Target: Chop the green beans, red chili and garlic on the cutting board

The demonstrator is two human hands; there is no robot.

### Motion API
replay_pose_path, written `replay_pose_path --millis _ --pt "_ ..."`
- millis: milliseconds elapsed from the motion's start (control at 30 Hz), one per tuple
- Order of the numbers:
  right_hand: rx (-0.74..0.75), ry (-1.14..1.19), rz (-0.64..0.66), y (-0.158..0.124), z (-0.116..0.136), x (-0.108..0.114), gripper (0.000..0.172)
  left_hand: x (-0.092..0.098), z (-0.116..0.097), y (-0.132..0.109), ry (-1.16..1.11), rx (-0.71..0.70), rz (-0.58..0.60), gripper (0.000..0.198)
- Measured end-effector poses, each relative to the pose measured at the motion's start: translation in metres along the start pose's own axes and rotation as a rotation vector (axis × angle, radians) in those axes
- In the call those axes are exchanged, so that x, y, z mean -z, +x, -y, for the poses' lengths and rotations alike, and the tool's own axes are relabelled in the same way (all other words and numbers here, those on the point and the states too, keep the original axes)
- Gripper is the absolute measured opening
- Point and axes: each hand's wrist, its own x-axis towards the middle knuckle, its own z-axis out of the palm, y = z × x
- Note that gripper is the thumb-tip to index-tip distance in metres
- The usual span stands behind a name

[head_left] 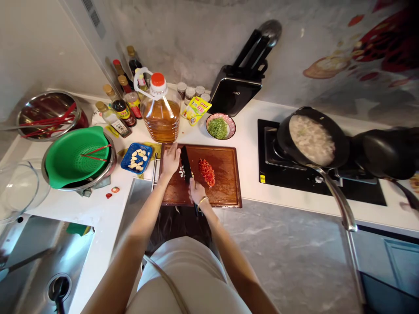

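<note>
A wooden cutting board (225,174) lies on the counter in front of me. My right hand (197,192) is closed round the handle of a dark-bladed knife (186,162), whose blade points away from me over the board. Beside the blade, on its left, my left hand (171,160) rests near the board's upper left corner; what its fingers hold, if anything, is too small to make out. Small pale chopped pieces (182,171) lie between that hand and the blade. Right of the knife sits a pile of chopped red pepper (206,172).
Left of the board are a blue tray (123,163) of garlic cloves and a green colander (65,157). Behind stand an oil jug (161,115), bottles, a bowl (231,126) of chopped greens and a knife block (234,89). A pan (340,144) of food sits on the stove at right.
</note>
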Motion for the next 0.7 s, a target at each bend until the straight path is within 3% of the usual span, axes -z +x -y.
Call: replay_pose_path --millis 67,133,233,300,567,700 --pt "-0.001 0.355 0.06 -0.004 -0.011 0.014 0.059 0.01 -0.002 -0.03 0.049 -0.106 -0.01 0.051" --pt "-0.008 0.63 0.13 -0.008 -0.019 0.026 0.056 0.014 -0.004 -0.065 0.114 -0.21 0.074 0.052" --pt "-0.056 0.806 0.24 -0.013 -0.025 0.041 0.052 0.01 -0.009 -0.108 0.181 -0.339 0.245 0.054" --pt "-0.09 0.835 0.277 -0.015 -0.025 0.047 0.05 0.002 -0.012 -0.12 0.205 -0.361 0.297 0.055" --pt "-0.122 0.718 0.305 -0.028 -0.038 0.052 0.051 -0.014 -0.003 -0.093 0.271 -0.28 0.276 0.053" --pt "-0.068 0.407 0.192 -0.042 -0.051 0.057 0.054 -0.016 0.012 -0.09 0.242 -0.217 0.306 0.049"
